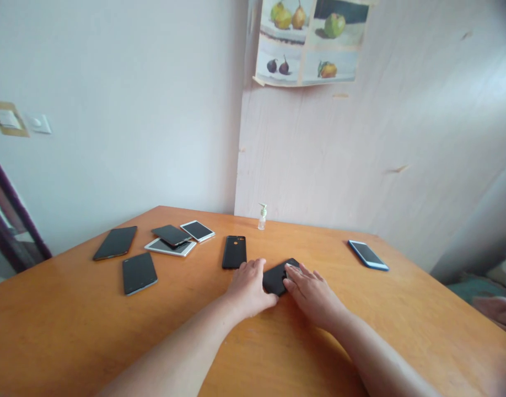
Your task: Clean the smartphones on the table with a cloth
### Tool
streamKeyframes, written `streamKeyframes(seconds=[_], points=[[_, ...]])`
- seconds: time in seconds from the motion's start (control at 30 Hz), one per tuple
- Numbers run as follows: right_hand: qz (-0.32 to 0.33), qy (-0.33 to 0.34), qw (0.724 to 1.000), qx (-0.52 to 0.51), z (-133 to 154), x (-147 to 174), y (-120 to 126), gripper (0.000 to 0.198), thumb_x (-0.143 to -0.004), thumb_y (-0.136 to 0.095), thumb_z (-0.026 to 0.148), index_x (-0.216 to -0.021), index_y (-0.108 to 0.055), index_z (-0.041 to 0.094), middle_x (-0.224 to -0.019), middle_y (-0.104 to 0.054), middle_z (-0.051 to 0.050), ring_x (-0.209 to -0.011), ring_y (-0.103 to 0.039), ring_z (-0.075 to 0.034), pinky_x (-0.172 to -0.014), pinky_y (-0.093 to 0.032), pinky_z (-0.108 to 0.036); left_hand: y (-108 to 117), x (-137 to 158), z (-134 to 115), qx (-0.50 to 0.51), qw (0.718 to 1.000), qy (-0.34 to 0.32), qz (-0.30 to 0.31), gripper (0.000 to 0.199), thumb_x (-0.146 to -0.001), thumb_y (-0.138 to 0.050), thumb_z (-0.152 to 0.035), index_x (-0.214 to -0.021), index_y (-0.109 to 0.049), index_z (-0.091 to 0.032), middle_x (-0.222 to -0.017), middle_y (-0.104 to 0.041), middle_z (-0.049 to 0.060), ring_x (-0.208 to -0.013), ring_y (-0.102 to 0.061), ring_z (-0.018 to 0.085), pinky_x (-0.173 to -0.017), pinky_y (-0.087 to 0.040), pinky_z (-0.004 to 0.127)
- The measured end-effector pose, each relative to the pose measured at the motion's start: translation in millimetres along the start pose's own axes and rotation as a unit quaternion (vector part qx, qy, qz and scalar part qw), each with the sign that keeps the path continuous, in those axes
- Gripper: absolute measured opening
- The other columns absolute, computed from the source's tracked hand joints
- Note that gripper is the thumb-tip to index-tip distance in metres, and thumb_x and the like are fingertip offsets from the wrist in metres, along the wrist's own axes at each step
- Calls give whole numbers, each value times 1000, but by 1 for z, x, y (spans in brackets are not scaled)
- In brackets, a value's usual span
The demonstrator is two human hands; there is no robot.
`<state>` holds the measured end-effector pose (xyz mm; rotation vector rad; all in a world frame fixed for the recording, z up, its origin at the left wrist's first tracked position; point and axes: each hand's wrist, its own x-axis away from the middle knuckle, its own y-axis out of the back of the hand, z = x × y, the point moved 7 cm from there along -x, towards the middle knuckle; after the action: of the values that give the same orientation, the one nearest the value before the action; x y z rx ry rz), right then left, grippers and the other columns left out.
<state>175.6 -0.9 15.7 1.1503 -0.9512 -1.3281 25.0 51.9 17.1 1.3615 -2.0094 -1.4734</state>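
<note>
A black phone [274,280] lies at a slant on the wooden table between my two hands. My left hand [249,289] is closed around its left end, with the thumb at the near corner and the fingers at the far side. Over its right end rests my right hand [314,295], fingers stretched out and touching the surface. Just beyond my left hand lies a black phone case [235,252] with a round hole near its top.
Several phones and tablets lie at left, including a dark tablet [116,243], a grey phone [139,273] and a white tablet [198,230]. A pump bottle [262,216] stands at the back. A blue-cased phone [367,255] lies right. Another person's hand [499,311] shows at the right edge.
</note>
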Motion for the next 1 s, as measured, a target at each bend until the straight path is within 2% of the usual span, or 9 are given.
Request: streamKeyframes(seconds=[0.13, 0.2, 0.37, 0.43, 0.6, 0.67, 0.87, 0.93, 1.0], points=[[75, 88, 992, -54, 38, 16, -7, 59, -102, -19, 55, -151, -37, 27, -157, -34, -4, -147, -24, -27, -117, -17, -57, -3, -3, 2, 17, 1000, -8, 5, 85, -63, -73, -49, -134, -42, -15, -124, -60, 15, -112, -56, 32, -94, -45, 40], [85, 98, 990, -56, 38, 15, -8, 60, -101, -18, 57, -151, -36, 29, -157, -33, -3, -148, -22, -26, -118, -11, -60, -3, -3, 2, 24, 1000, -12, 7, 84, -63, -74, -49, -134, -43, -15, -125, -59, 15, -114, -55, 33, -95, -45, 40], [39, -51, 998, 4, -22, -7, -5, 57, -102, -20, 52, -148, -41, 25, -157, -34, -4, -149, -18, -30, -113, -8, -71, -4, -5, 2, 28, 1000, -6, 12, 86, -59, -75, -44, -134, -42, -17, -128, -59, 13, -115, -55, 33, -97, -45, 41], [24, -75, 997, 11, -30, -9, -5, 58, -102, -21, 51, -148, -41, 22, -157, -35, -6, -149, -17, -30, -113, -8, -71, -5, -6, 1, 32, 999, -8, 13, 89, -58, -75, -43, -135, -40, -18, -130, -57, 13, -118, -54, 34, -99, -44, 41], [65, 62, 992, -86, 25, 5, -13, 59, -102, -18, 55, -147, -45, 27, -155, -38, -4, -149, -17, -25, -118, -8, -61, -6, -7, 1, 58, 998, -17, 10, 90, -63, -72, -46, -140, -35, -18, -132, -56, 14, -120, -54, 34, -101, -42, 42], [72, 86, 988, -103, 33, 6, -14, 58, -102, -18, 56, -146, -46, 31, -155, -39, -3, -149, -17, -25, -118, -7, -62, -6, -6, 1, 68, 997, -16, 15, 90, -64, -71, -46, -141, -34, -18, -131, -57, 15, -119, -55, 34, -101, -43, 43], [-1, -84, 996, 14, -36, -15, -7, 56, -102, -18, 54, -147, -43, 32, -155, -40, -3, -148, -17, -34, -107, -11, -77, -6, -6, 1, 85, 996, -1, 16, 99, -57, -76, -41, -143, -33, -20, -139, -52, 14, -128, -48, 37, -106, -39, 46], [-5, -85, 996, 23, -33, -15, -8, 56, -102, -19, 54, -147, -43, 31, -155, -39, -3, -148, -16, -34, -107, -11, -77, -7, -6, 1, 87, 996, -2, 17, 101, -57, -76, -41, -145, -31, -19, -139, -52, 15, -128, -48, 37, -106, -39, 46], [13, -32, 999, -7, -9, -12, -12, 57, -102, -18, 54, -146, -45, 30, -155, -40, -3, -149, -15, -31, -111, -9, -72, -8, -7, 2, 86, 996, -7, 15, 102, -58, -74, -40, -146, -29, -17, -139, -52, 16, -126, -49, 37, -105, -39, 47]])
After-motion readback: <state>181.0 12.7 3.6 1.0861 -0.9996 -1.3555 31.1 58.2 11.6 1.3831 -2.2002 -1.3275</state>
